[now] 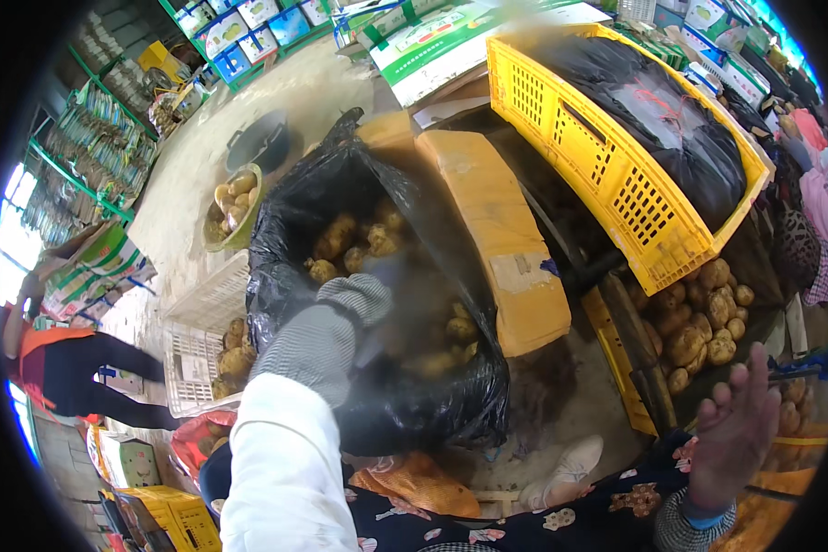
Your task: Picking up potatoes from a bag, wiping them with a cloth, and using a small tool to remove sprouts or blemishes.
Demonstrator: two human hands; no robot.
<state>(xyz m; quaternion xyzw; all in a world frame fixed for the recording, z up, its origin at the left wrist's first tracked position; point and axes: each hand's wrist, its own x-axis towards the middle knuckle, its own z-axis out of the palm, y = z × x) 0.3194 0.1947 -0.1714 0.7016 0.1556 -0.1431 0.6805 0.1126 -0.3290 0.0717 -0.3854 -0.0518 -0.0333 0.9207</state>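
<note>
My left hand [324, 338], in a grey striped glove below a white sleeve, reaches over a container lined with a black plastic bag [379, 407]. Its fingers curl downward, and whether they hold anything is hidden. Close to the fingertips lie several soil-stained potatoes [336, 237] inside the bag. More potatoes [461, 327] show through a blurred patch on the bag's right side. Bare and empty, my right hand [731, 428] is raised at the lower right with its fingers extended. A heap of potatoes [697, 324] lies just beyond it.
A tan taped foam block [500, 234] borders the bag. Beyond it stands a yellow plastic crate [593, 159] with black bagging inside. To the left are a white crate [186, 372], a potato-filled basket [259, 207] and a dark tub [269, 141]. A person [83, 372] stands at far left.
</note>
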